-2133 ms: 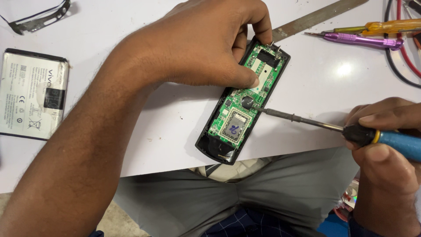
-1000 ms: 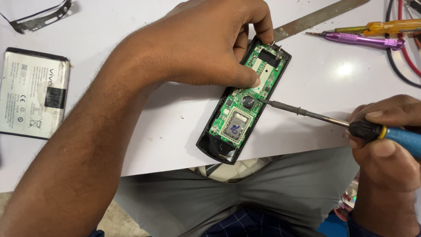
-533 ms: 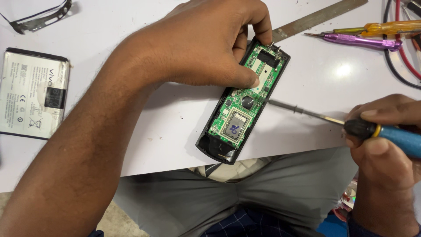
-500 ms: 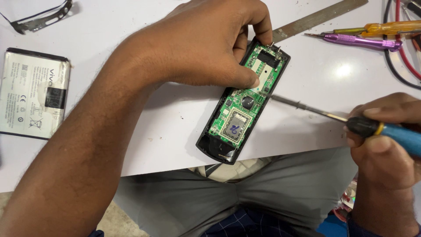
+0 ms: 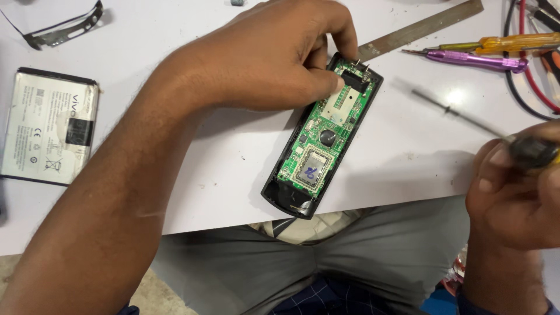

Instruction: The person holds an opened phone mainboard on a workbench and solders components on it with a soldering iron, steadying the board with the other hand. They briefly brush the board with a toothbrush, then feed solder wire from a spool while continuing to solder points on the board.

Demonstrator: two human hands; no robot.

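A person's left hand (image 5: 274,55) presses down on the upper end of an opened black handset casing (image 5: 322,137), fingers curled and pinching its top edge, steadying it on a white worktable (image 5: 408,151). The casing lies tilted near the table's front edge, its green circuit board (image 5: 326,134) exposed, with a metal-shielded chip at the lower end. At the right edge, the right hand (image 5: 513,192) is closed around the dark handle of a screwdriver (image 5: 466,119), whose thin, motion-blurred shaft is raised well apart from the board. To the left lies a flat phone battery (image 5: 49,125); beyond it, a bent metal strip (image 5: 61,29). A steel ruler (image 5: 420,26), purple and yellow drivers (image 5: 478,58) and red and black cables (image 5: 525,81) lie at upper right.
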